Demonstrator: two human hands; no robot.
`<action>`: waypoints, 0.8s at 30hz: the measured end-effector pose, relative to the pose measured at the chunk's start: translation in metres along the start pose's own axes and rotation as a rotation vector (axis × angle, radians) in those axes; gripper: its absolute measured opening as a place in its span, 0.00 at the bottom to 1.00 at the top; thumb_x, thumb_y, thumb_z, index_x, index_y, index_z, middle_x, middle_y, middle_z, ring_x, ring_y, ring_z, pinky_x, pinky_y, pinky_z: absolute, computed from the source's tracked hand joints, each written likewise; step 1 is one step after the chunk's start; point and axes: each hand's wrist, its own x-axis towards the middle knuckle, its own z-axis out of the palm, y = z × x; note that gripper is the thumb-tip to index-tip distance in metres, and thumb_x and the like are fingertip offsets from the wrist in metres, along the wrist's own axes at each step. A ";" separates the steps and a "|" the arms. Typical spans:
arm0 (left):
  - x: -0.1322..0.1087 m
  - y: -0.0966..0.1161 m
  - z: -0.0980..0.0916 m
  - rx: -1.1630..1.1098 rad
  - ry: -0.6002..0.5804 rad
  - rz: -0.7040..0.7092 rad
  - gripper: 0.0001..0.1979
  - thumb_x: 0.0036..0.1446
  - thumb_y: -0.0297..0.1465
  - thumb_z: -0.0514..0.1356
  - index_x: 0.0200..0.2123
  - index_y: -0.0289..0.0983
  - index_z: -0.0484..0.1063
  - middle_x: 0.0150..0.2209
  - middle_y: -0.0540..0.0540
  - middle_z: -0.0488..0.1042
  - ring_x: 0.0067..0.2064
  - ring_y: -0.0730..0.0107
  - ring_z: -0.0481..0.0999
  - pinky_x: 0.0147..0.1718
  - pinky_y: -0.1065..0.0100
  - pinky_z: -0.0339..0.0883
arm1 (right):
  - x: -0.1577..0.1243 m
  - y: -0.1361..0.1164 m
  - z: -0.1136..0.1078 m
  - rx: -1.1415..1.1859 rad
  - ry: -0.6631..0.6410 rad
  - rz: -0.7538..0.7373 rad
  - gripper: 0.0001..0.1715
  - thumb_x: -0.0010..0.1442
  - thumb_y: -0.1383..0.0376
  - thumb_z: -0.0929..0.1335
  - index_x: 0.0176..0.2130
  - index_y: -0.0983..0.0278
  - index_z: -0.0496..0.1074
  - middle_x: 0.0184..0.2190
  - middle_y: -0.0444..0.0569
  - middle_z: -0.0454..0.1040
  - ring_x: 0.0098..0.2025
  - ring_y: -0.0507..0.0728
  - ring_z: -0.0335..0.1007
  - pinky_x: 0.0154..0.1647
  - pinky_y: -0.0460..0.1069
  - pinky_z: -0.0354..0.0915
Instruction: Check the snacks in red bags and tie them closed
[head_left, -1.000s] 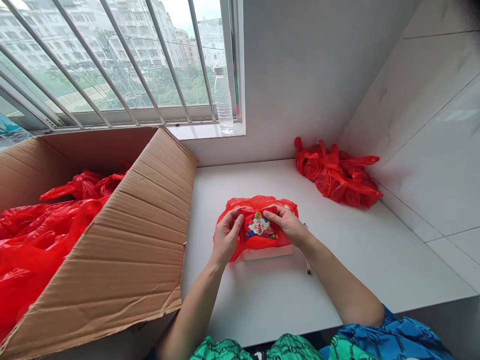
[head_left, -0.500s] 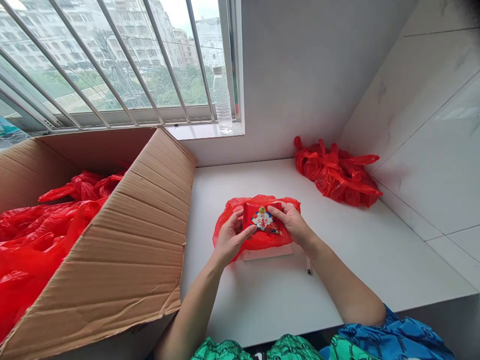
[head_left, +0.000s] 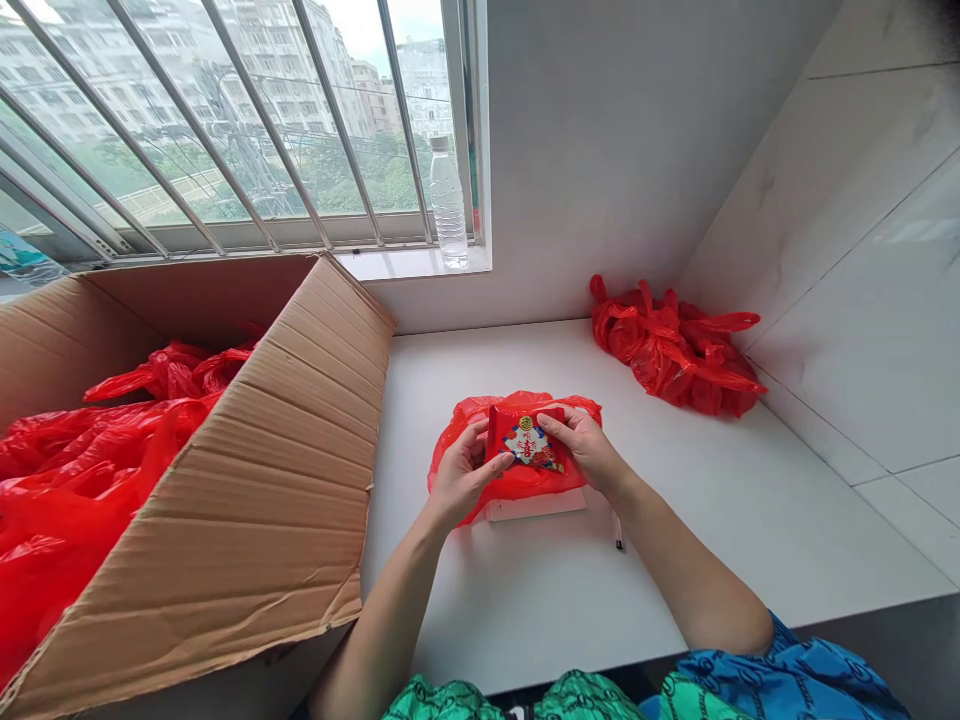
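Observation:
A small red packet (head_left: pixel 527 440) with a white and blue printed panel is held up between my two hands. My left hand (head_left: pixel 463 474) grips its left end, thumb across the front. On the right end, my right hand (head_left: pixel 583 446) has its thumb over the upper corner. Directly beneath lies a red plastic bag (head_left: pixel 480 408), spread on the white table (head_left: pixel 525 610). Part of a pale flat box or pad (head_left: pixel 536 505) shows under the bag's near edge. A pen (head_left: pixel 619 535) lies close to my right wrist, partly hidden.
An open cardboard box (head_left: pixel 277 480) with red plastic bags (head_left: pixel 112 450) inside stands on the left. Knotted red bags (head_left: pixel 675 350) sit at the back right against the wall. On the windowsill stands a clear water bottle (head_left: pixel 448 205), beside the barred window.
The view has shifted very slightly. Both hands keep the same hold on the red packet, and nothing else has visibly moved.

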 end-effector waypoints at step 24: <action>-0.004 0.000 -0.009 0.861 0.321 0.247 0.15 0.65 0.41 0.57 0.50 0.42 0.76 0.50 0.42 0.75 0.52 0.56 0.73 0.53 0.54 0.67 | -0.008 -0.012 -0.003 -0.649 0.198 -0.205 0.15 0.60 0.55 0.70 0.46 0.57 0.75 0.45 0.48 0.80 0.46 0.61 0.76 0.49 0.57 0.71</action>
